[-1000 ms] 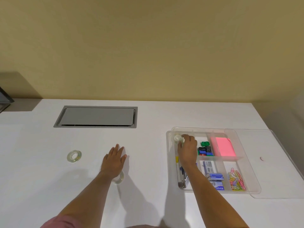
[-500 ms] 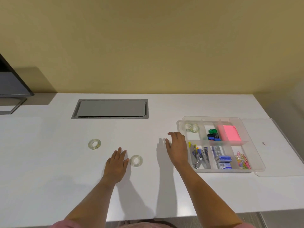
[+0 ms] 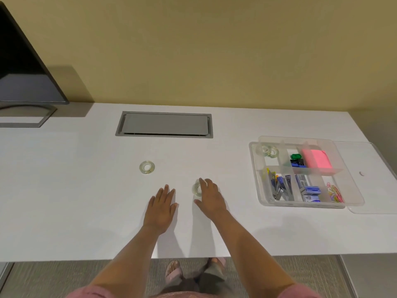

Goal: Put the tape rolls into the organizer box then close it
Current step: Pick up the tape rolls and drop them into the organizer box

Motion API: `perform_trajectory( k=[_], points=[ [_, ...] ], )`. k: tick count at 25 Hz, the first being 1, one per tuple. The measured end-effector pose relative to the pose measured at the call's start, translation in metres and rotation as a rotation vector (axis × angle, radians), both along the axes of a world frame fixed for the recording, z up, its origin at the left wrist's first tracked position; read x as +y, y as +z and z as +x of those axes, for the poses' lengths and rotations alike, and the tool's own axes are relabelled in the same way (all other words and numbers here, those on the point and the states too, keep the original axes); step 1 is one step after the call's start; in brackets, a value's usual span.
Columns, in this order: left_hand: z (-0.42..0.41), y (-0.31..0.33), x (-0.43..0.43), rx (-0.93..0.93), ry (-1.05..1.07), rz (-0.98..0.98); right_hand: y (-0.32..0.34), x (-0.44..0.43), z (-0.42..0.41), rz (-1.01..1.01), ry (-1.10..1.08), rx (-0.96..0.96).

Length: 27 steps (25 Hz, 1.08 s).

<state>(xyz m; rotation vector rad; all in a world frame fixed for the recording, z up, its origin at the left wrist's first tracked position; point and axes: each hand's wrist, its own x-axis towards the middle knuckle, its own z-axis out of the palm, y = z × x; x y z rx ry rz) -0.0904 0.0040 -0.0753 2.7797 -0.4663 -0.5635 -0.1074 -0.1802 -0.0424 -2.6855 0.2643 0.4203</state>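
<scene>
- The right hand (image 3: 209, 195) lies over the near tape roll (image 3: 196, 188) on the white desk (image 3: 86, 201). Its fingers touch the roll, but I cannot tell if they have closed on it
- The left hand (image 3: 161, 206) is flat and open on the desk, holding nothing
- The far tape roll (image 3: 147, 167) lies alone on the desk, well apart from both hands
- The roll is small, round and see-through, so I think it could slip out of the fingers or roll away if it is pinched only at the edge
- A roll that tips on its side could roll off the front of the desk, which is close to the hands
- The organizer box (image 3: 255, 179) sits well to the right, so a roll could drop on the way if the hold is weak
- The far left part of the box has two tape rolls (image 3: 268, 151) in it, so more rolls could sit too high, and then the lid may not close
- The clear lid (image 3: 369, 175) lies open just to the right of the box, touching it
- The other parts of the box hold a pink pad (image 3: 316, 158), a green clip (image 3: 296, 156), a stapler (image 3: 279, 188), blue staple boxes (image 3: 310, 191) and bright paper clips (image 3: 335, 191)
</scene>
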Motion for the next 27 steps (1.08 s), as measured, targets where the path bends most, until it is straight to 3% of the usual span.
perform_trajectory(
  k=[5, 10, 20, 27],
  points=[
    [0.002, 0.0, 0.008, 0.001, -0.01, -0.034, -0.003, 0.011, 0.011, -0.08, 0.03, -0.012],
    [0.008, -0.002, 0.007, -0.008, -0.017, -0.014, 0.009, -0.002, 0.019, 0.003, -0.13, -0.117],
    [0.031, 0.002, -0.047, -0.02, -0.04, 0.001, 0.061, -0.13, 0.049, 0.058, -0.506, -0.367],
    [0.047, -0.001, -0.088, -0.026, -0.053, 0.006, 0.054, -0.221, 0.049, -0.068, -0.654, -0.225]
  ],
)
